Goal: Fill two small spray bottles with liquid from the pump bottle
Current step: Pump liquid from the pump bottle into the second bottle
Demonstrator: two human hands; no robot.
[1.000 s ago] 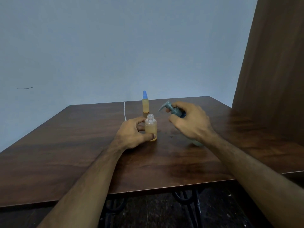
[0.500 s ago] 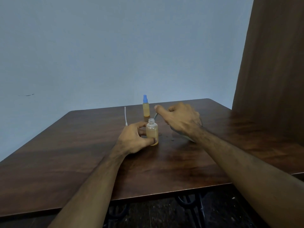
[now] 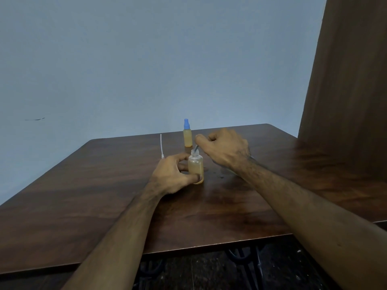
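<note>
A small uncapped bottle point(image 3: 196, 167) with amber liquid stands on the wooden table point(image 3: 83, 195); my left hand point(image 3: 173, 174) grips it near the base with thumb and fingers. My right hand point(image 3: 225, 148) holds the pump bottle, which is almost wholly hidden under the hand; only its grey nozzle point(image 3: 196, 149) shows, its tip at the open neck of the small bottle. A second small spray bottle point(image 3: 187, 133) with a blue cap and amber liquid stands upright just behind them.
A thin white tube point(image 3: 161, 145) lies on the table left of the bottles. Small drops point(image 3: 221, 176) sit on the wood to the right of the held bottle. A brown curtain point(image 3: 345, 80) hangs at the right; the wall is behind.
My right hand has carried the pump bottle leftward and tipped its nozzle down to the open bottle's neck. My left hand kept its grip on the bottle.
</note>
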